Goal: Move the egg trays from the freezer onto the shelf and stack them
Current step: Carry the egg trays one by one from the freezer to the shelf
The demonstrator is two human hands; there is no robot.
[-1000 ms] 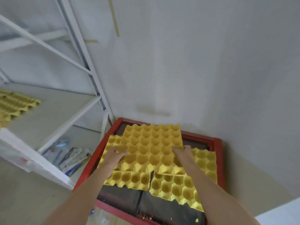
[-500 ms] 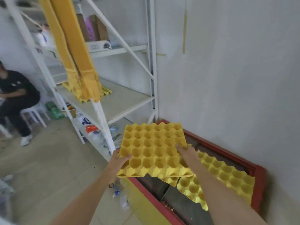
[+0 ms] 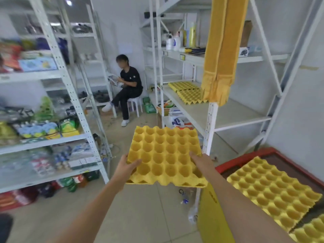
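Between left hand [image 3: 126, 167] and right hand [image 3: 201, 161], gripped level, sits the egg tray [image 3: 164, 155].

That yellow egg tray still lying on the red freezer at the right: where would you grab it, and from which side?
Probably by its two opposite side edges, one hand on each, reaching down from above and in front. The tray on the freezer lies flat, cups up, wide and thin, so one hand would let it sag. The carried tray is held that way: left hand and right hand pinching opposite edges.
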